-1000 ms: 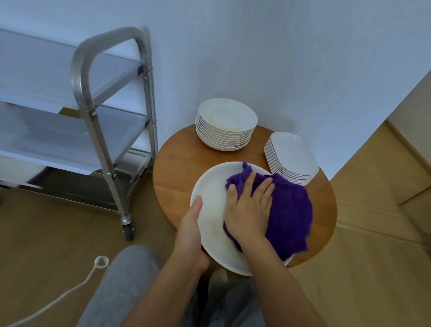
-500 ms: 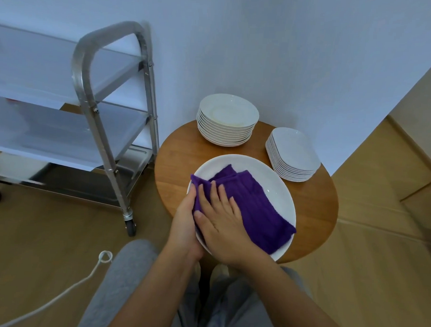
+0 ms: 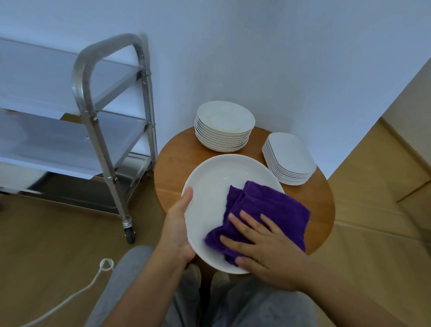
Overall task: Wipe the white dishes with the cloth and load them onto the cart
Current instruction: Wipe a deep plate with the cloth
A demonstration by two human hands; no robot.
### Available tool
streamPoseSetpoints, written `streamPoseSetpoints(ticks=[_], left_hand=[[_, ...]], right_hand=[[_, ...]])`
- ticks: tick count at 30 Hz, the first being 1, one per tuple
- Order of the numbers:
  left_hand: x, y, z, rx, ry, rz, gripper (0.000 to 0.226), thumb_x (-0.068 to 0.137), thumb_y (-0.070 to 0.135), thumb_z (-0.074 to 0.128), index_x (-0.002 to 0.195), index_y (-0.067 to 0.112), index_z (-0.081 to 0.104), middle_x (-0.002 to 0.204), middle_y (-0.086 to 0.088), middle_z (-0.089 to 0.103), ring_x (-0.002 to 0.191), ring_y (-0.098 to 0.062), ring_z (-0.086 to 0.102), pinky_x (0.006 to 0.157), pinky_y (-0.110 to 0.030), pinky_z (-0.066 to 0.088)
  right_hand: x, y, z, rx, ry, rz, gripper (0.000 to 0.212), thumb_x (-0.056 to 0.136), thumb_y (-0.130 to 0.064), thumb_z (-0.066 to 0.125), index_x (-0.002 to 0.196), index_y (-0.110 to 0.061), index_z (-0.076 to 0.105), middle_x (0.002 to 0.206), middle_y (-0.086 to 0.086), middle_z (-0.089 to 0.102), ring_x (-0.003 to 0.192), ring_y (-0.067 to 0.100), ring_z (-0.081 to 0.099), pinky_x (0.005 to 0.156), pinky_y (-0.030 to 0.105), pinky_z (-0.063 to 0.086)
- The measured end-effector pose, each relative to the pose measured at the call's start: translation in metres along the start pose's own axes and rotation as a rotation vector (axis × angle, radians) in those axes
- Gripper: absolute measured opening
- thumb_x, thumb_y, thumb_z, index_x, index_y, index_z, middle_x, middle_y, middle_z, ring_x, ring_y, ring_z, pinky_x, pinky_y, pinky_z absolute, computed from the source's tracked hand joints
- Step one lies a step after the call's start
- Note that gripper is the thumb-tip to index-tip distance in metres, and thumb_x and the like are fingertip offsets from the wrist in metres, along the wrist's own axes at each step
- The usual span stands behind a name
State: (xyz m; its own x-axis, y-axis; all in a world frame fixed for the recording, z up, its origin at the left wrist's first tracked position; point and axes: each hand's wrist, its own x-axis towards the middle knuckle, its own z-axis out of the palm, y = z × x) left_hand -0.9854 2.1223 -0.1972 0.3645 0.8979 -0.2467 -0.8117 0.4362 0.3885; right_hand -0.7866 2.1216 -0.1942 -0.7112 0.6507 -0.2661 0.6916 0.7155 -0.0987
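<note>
On the round wooden counter [image 3: 174,166], set in the corner against the pale wall: one large white plate [image 3: 208,187], held over the near edge and tilted slightly toward the person. Left hand [image 3: 176,226]: grips the plate's left rim, thumb lying along the top of the rim, fingers curled beneath and out of sight. Right hand [image 3: 267,247]: laid flat on a folded purple cloth [image 3: 274,208], fingers [image 3: 250,220] straight and spread, pressing the cloth against the lower right part of the plate. The cloth covers roughly the right half of the plate and overhangs its right rim.

At the back of the counter, near the wall: one stack of round white plates [image 3: 224,125], the top one showing a faint yellowish ring. To its right, just apart: one stack of white oblong dishes [image 3: 288,158] with rounded corners, sitting close to the counter's right edge.

To the left of the counter, on the wooden floor [image 3: 33,249]: one steel cart [image 3: 107,124] with three shelves, curved handle and a caster wheel. A white cord [image 3: 80,291] trails across the floor, ending in a small loop. Grey trousers [image 3: 252,313] fill the bottom of the view.
</note>
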Motion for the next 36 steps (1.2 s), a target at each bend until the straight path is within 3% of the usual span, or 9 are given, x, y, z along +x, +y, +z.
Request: streamPoseSetpoints(ticks=[5,10,13,17,20,25,30,33,36], left_hand=[[0.000,0.009,-0.002,0.134,0.010,0.102,0.037,0.083,0.043,0.046,0.113,0.025,0.058,0.097,-0.008,0.072,0.081,-0.027,0.071,0.062,-0.041,0.057],[-0.005,0.011,-0.009,0.106,0.082,0.101,0.034,0.085,0.043,0.046,0.111,0.026,0.058,0.091,-0.007,0.074,0.075,-0.027,0.072,0.058,-0.040,0.056],[-0.004,0.010,-0.009,0.087,0.124,0.116,0.029,0.091,0.042,0.042,0.107,0.024,0.057,0.083,-0.007,0.074,0.067,-0.025,0.072,0.053,-0.037,0.056],[0.000,0.006,-0.006,0.112,0.216,0.086,0.027,0.087,0.042,0.052,0.103,0.021,0.056,0.075,-0.009,0.073,0.064,-0.025,0.071,0.051,-0.035,0.055],[-0.003,0.004,-0.004,0.082,0.204,0.035,0.039,0.079,0.044,0.058,0.104,0.014,0.059,0.081,-0.014,0.074,0.071,-0.029,0.071,0.055,-0.038,0.057],[-0.009,-0.003,0.001,0.127,0.079,-0.047,0.051,0.078,0.049,0.053,0.104,0.009,0.073,0.116,-0.015,0.066,0.106,-0.029,0.064,0.084,-0.041,0.049],[-0.013,0.001,0.007,0.111,0.006,-0.025,0.052,0.080,0.054,0.046,0.102,0.016,0.074,0.113,-0.014,0.068,0.101,-0.029,0.066,0.075,-0.038,0.056],[-0.013,0.006,0.012,0.154,0.016,-0.009,0.050,0.081,0.056,0.045,0.100,0.020,0.074,0.111,-0.014,0.069,0.098,-0.030,0.068,0.069,-0.038,0.057],[-0.015,0.008,0.014,0.181,0.032,0.019,0.043,0.083,0.049,0.050,0.111,0.024,0.070,0.111,-0.014,0.069,0.097,-0.031,0.068,0.066,-0.039,0.057]], right_hand=[[-0.002,0.011,-0.005,-0.123,0.084,0.162,0.047,0.096,-0.054,0.008,0.121,-0.060,-0.031,0.136,-0.022,-0.039,0.122,0.006,-0.047,0.095,0.027,-0.039],[0.001,-0.009,0.004,-0.054,0.176,0.235,0.048,0.101,-0.040,0.017,0.140,-0.040,-0.012,0.148,-0.017,-0.014,0.143,0.008,-0.012,0.100,0.024,-0.026],[-0.003,-0.032,0.003,0.089,0.147,0.156,0.048,0.101,-0.041,0.018,0.148,-0.036,0.009,0.156,-0.014,0.008,0.140,-0.002,-0.007,0.098,0.012,-0.020],[0.003,-0.058,-0.008,0.357,-0.036,-0.021,0.052,0.098,-0.052,0.013,0.147,-0.039,-0.001,0.154,-0.022,-0.006,0.131,-0.012,-0.021,0.098,0.009,-0.020],[0.015,-0.056,-0.015,0.331,-0.040,-0.054,0.051,0.099,-0.050,0.011,0.146,-0.040,-0.006,0.153,-0.022,-0.014,0.131,-0.009,-0.029,0.099,0.013,-0.022],[0.041,-0.041,-0.014,-0.111,0.180,-0.006,0.053,0.094,-0.053,0.005,0.138,-0.040,-0.021,0.146,-0.010,-0.032,0.127,0.011,-0.044,0.100,0.032,-0.035],[0.050,-0.026,-0.015,-0.153,0.358,0.019,0.055,0.091,-0.062,0.014,0.139,-0.052,-0.012,0.148,-0.011,-0.026,0.134,0.024,-0.035,0.103,0.047,-0.032],[0.056,-0.023,-0.019,-0.143,0.459,0.042,0.060,0.089,-0.066,0.020,0.142,-0.050,-0.002,0.151,-0.011,-0.018,0.137,0.026,-0.029,0.104,0.051,-0.028],[0.061,-0.018,-0.030,-0.150,0.564,0.120,0.063,0.088,-0.067,0.021,0.143,-0.045,0.001,0.153,-0.006,-0.011,0.140,0.030,-0.019,0.109,0.055,-0.018]])
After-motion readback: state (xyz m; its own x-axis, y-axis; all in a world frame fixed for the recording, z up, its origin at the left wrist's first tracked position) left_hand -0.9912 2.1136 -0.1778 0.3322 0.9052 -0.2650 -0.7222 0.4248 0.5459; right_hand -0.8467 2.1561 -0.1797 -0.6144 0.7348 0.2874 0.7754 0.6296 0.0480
